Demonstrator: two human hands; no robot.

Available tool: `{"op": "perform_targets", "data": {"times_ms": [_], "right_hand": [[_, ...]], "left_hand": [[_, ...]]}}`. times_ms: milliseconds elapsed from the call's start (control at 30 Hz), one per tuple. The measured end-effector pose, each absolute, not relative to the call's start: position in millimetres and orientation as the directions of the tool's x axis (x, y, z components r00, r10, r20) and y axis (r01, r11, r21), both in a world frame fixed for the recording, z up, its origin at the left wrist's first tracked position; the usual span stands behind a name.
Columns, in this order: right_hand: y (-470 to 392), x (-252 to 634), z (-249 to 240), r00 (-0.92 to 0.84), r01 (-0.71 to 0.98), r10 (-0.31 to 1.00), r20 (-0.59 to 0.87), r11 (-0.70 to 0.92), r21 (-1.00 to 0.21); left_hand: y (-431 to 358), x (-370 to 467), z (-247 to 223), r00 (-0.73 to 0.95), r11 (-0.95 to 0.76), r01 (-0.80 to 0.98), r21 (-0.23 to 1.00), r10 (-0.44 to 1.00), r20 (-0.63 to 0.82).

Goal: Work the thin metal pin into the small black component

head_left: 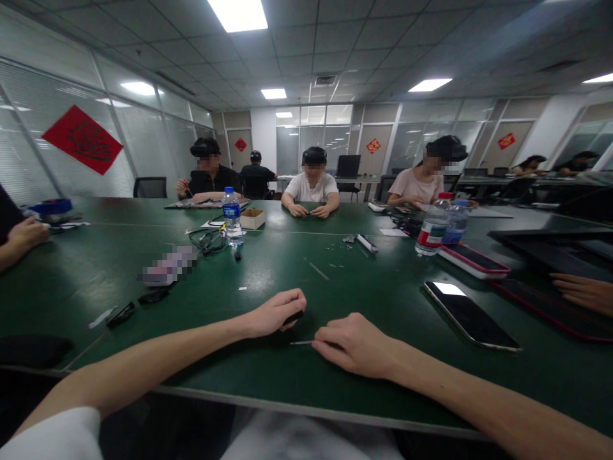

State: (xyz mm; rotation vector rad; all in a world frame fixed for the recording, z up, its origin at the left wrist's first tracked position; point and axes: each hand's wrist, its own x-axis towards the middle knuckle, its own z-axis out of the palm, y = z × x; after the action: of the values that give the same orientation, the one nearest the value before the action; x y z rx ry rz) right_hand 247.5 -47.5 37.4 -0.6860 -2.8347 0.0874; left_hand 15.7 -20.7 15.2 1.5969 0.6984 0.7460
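Near the front middle of the green table (pixel 268 370), my left hand (pixel 278 312) is closed around a small black object (pixel 294 317), partly hidden by the fingers. Just to its right and a little nearer, my right hand (pixel 352 344) is closed on a thin metal rod (pixel 301 343). The rod lies low over the table and points left from the fingertips; its other end is hidden in the hand. My two hands are apart.
A phone (pixel 472 316) lies to the right. Bottles (pixel 433 227) and a pink-edged device (pixel 474 260) are behind it. Another bottle (pixel 232 217), cables (pixel 208 239) and an open box (pixel 253 218) stand further left. Several people sit around; a person's hand (pixel 584 291) is at right.
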Motion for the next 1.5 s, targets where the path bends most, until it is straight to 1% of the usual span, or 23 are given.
{"op": "perform_targets", "data": {"times_ms": [67, 133, 267, 367, 467, 533, 667, 800, 900, 1000, 1133, 1233, 1300, 1333, 1367, 1400, 1433, 1467, 1500], "right_hand": [[-53, 244, 38, -0.885, 0.411, 0.420, 0.200, 0.908, -0.086], [-54, 243, 38, -0.885, 0.401, 0.413, 0.215, 0.911, -0.102], [-43, 248, 38, -0.826, 0.456, 0.488, 0.282, 0.873, -0.174], [-36, 253, 36, -0.770, 0.485, 0.530, 0.356, 0.848, -0.216], [-35, 254, 33, -0.716, 0.491, 0.553, 0.427, 0.833, -0.255], [-37, 253, 32, -0.686, 0.501, 0.574, 0.447, 0.818, -0.281], [-39, 249, 31, -0.689, 0.515, 0.598, 0.410, 0.801, -0.305], [-39, 248, 31, -0.791, 0.412, 0.514, 0.332, 0.849, -0.331], [-39, 247, 31, -0.830, 0.356, 0.467, 0.307, 0.865, -0.352], [-38, 247, 29, -0.820, 0.362, 0.477, 0.317, 0.861, -0.358], [-37, 246, 28, -0.801, 0.389, 0.490, 0.344, 0.863, -0.322], [-36, 248, 29, -0.780, 0.414, 0.516, 0.353, 0.850, -0.327], [-34, 249, 30, -0.757, 0.445, 0.551, 0.351, 0.828, -0.341], [-33, 250, 31, -0.744, 0.461, 0.569, 0.350, 0.817, -0.348], [-32, 251, 32, -0.734, 0.474, 0.583, 0.349, 0.807, -0.352], [-31, 252, 32, -0.725, 0.484, 0.594, 0.348, 0.800, -0.354], [-30, 253, 32, -0.720, 0.490, 0.599, 0.349, 0.796, -0.356], [-29, 253, 32, -0.720, 0.492, 0.601, 0.348, 0.795, -0.356], [-29, 254, 32, -0.721, 0.491, 0.599, 0.348, 0.796, -0.354]], "left_hand": [[-20, 17, 15, 0.606, -0.100, 0.024, 0.995, 0.793, 0.065], [-19, 17, 15, 0.600, -0.079, 0.013, 0.997, 0.798, 0.055], [-19, 16, 13, 0.609, -0.087, 0.009, 0.996, 0.790, 0.063], [-20, 16, 14, 0.612, -0.100, 0.038, 0.994, 0.789, 0.056], [-22, 16, 16, 0.619, -0.135, 0.082, 0.987, 0.784, 0.056], [-24, 16, 17, 0.641, -0.174, 0.099, 0.980, 0.764, 0.072], [-29, 17, 14, 0.697, -0.214, 0.107, 0.971, 0.712, 0.080], [-30, 17, 12, 0.713, -0.232, 0.120, 0.965, 0.697, 0.079], [-28, 16, 12, 0.720, -0.235, 0.135, 0.962, 0.690, 0.068], [-26, 15, 13, 0.721, -0.225, 0.137, 0.965, 0.691, 0.059], [-26, 13, 12, 0.721, -0.231, 0.133, 0.964, 0.690, 0.066], [-24, 6, 20, 0.746, -0.295, 0.152, 0.943, 0.660, 0.086], [-18, -5, 32, 0.764, -0.413, 0.215, 0.885, 0.636, 0.111], [-13, -12, 39, 0.760, -0.487, 0.259, 0.834, 0.635, 0.135], [-7, -21, 47, 0.743, -0.561, 0.334, 0.758, 0.651, 0.155], [1, -33, 55, 0.704, -0.621, 0.437, 0.650, 0.687, 0.182], [10, -46, 62, 0.645, -0.650, 0.560, 0.513, 0.731, 0.222], [20, -60, 68, 0.570, -0.629, 0.684, 0.370, 0.777, 0.268], [31, -77, 73, 0.485, -0.555, 0.796, 0.244, 0.824, 0.292]]}}
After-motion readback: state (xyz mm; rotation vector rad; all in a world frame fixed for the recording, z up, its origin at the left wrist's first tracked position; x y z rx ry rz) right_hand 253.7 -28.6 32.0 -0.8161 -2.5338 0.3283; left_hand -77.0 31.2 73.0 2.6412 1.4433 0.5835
